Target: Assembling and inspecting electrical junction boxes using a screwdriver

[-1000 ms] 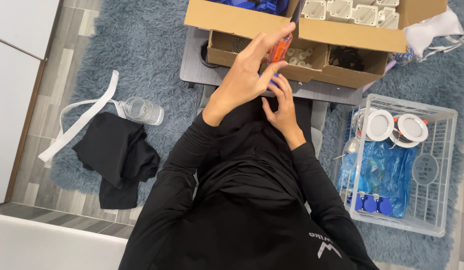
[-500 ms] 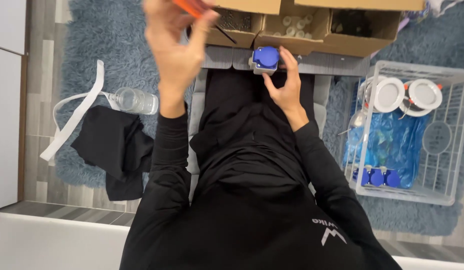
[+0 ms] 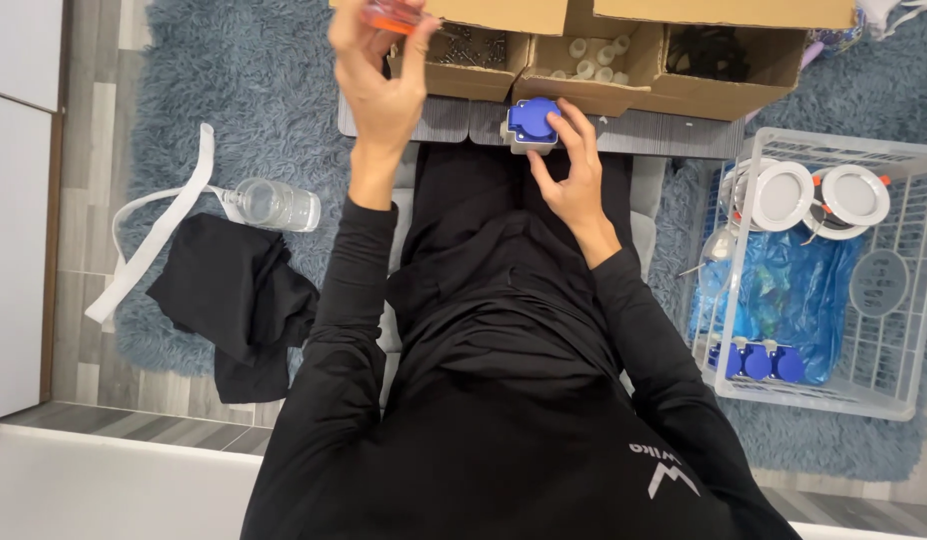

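Observation:
My left hand [image 3: 379, 70] is raised toward the cardboard boxes and pinches a small orange tool [image 3: 392, 14] at the top edge of the view. My right hand [image 3: 574, 170] holds a grey socket with a round blue lid [image 3: 531, 123] against the edge of the small grey table [image 3: 634, 132] in front of me. Black sleeves cover both of my arms.
Open cardboard boxes [image 3: 594, 75] hold screws and small white parts. A white wire basket [image 3: 834, 270] at the right holds round white lamps, a blue bag and blue sockets. On the blue rug [image 3: 254, 90] at the left lie a clear bottle [image 3: 274, 205], a white strap and black cloth [image 3: 239, 300].
My left hand lifted the orange tool away from my right hand and up toward the boxes. The blue-lidded socket came into view in my right hand at the table edge.

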